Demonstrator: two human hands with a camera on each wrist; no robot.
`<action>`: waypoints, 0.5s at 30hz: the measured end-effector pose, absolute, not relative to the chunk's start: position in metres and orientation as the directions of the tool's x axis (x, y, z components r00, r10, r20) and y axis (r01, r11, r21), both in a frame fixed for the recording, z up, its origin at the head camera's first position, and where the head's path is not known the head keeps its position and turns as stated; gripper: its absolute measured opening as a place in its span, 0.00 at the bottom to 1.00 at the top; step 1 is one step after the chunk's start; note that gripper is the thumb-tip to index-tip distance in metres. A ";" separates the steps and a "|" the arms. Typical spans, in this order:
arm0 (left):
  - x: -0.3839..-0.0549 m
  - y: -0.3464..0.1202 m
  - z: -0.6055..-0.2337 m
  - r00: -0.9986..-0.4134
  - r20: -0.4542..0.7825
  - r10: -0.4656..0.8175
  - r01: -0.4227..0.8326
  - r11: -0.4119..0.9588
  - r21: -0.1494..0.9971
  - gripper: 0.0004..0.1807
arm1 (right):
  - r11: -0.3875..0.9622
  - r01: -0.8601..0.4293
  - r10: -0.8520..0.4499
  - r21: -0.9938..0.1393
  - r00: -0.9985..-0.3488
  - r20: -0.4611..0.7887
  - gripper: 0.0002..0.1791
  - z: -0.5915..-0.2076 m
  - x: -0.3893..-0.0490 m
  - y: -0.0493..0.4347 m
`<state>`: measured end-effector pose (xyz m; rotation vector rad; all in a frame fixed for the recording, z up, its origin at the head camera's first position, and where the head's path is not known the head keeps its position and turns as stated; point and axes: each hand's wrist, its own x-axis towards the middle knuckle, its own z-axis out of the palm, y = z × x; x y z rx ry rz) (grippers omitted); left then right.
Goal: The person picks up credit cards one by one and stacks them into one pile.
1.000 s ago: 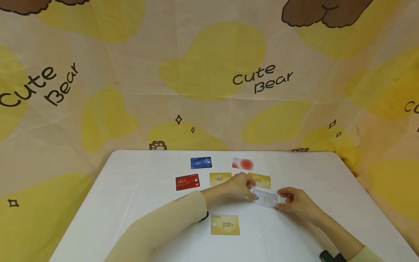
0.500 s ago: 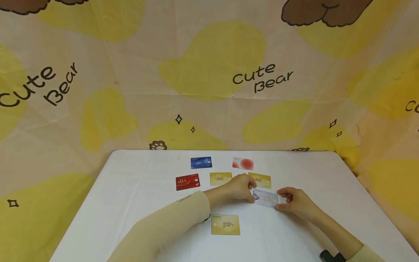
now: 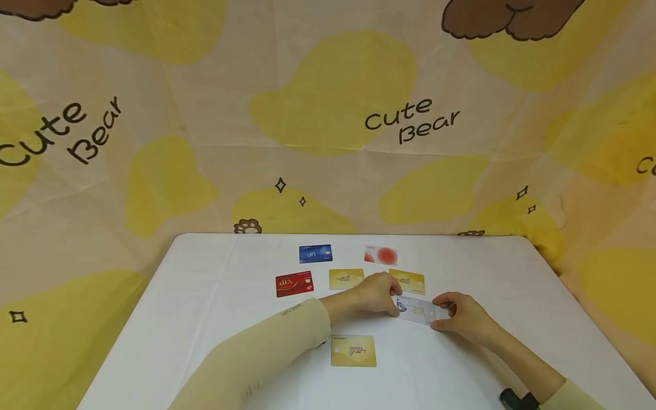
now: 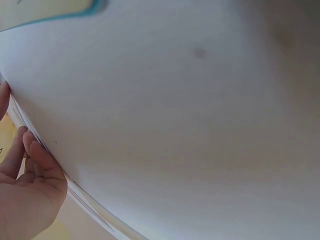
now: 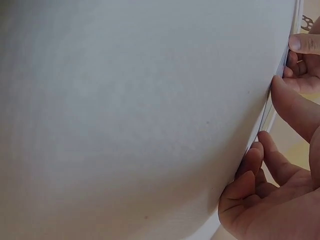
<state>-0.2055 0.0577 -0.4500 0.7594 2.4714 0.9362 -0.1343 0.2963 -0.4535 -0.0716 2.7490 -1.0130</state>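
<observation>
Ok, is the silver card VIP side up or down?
Up: the silver card shows its VIP lettering between left hand and right hand in the head view.

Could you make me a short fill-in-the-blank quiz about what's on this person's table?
1. The silvery card between the left hand and right hand bears the large letters ____.
2. In the head view, ____ gold cards lie on the table.
3. There, the leftmost card is ____.
4. Left of the red-circled card, at the far edge, lies a ____ card.

Missing words: VIP; three; red; blue.
</observation>
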 end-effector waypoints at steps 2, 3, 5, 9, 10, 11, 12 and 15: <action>-0.205 0.058 -0.449 -0.776 -0.165 0.609 0.349 0.633 0.692 0.19 | 0.762 0.028 -0.119 -0.647 -0.976 -0.181 0.32 -0.453 -0.135 0.296; -0.205 0.058 -0.449 -0.776 -0.165 0.609 0.351 0.634 0.689 0.19 | 0.761 0.029 -0.119 -0.649 -0.976 -0.182 0.32 -0.453 -0.135 0.296; -0.205 0.058 -0.449 -0.775 -0.166 0.610 0.353 0.636 0.687 0.19 | 0.758 0.034 -0.116 -0.652 -0.976 -0.186 0.32 -0.453 -0.135 0.296; -0.205 0.058 -0.449 -0.773 -0.170 0.611 0.351 0.636 0.687 0.20 | 0.747 0.046 -0.111 -0.663 -0.975 -0.193 0.32 -0.452 -0.135 0.295; -0.205 0.058 -0.448 -0.773 -0.170 0.612 0.353 0.636 0.687 0.20 | 0.746 0.050 -0.107 -0.664 -0.975 -0.194 0.32 -0.452 -0.135 0.295; -0.205 0.058 -0.448 -0.773 -0.170 0.612 0.354 0.637 0.685 0.20 | 0.744 0.053 -0.104 -0.667 -0.976 -0.194 0.32 -0.452 -0.135 0.295; -0.204 0.058 -0.448 -0.773 -0.169 0.612 0.356 0.639 0.682 0.20 | 0.742 0.055 -0.102 -0.668 -0.976 -0.193 0.32 -0.452 -0.135 0.295; -0.204 0.058 -0.447 -0.773 -0.166 0.612 0.363 0.642 0.676 0.20 | 0.743 0.062 -0.090 -0.666 -0.977 -0.191 0.32 -0.452 -0.135 0.295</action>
